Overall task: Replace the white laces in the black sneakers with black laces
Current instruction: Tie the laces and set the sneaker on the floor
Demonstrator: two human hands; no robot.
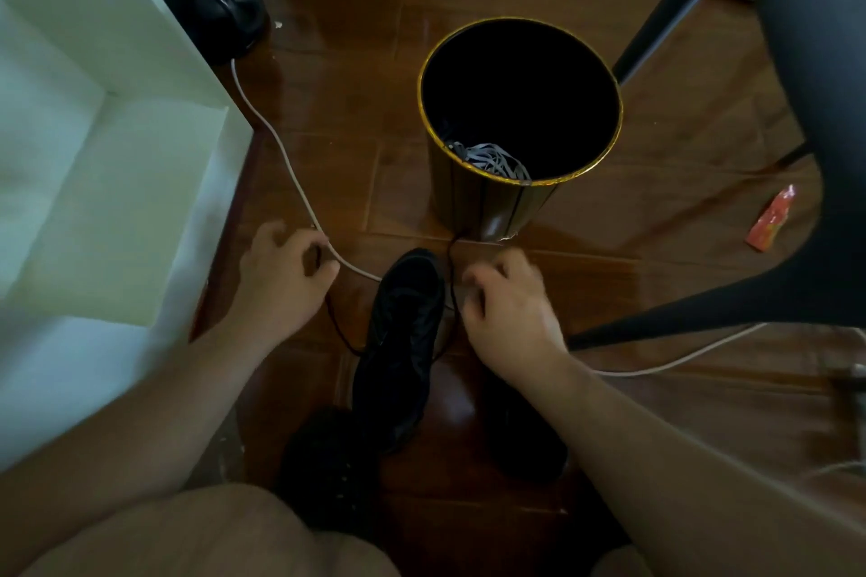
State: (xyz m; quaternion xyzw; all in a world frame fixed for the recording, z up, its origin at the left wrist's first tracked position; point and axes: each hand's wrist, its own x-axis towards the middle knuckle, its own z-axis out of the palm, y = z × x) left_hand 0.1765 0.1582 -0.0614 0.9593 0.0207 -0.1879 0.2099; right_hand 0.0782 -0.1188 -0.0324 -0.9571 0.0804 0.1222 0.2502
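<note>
bare knees at bottom edge, forearms above. left hand [281, 269] fingers curled on one end of black lace [338, 329], right hand [508, 302] pinching the other end; lace ends run into upright sneaker [404, 342] between them on the floor. second sneaker [522, 431] lies under right forearm, lacing can't tell. white laces [489, 159] already in the bin [482, 211], so removal looks done, relacing underway. room: white shelf unit [117, 131] and white cable [281, 155] close left, bin just ahead, chair leg [656, 323] near right.
</note>
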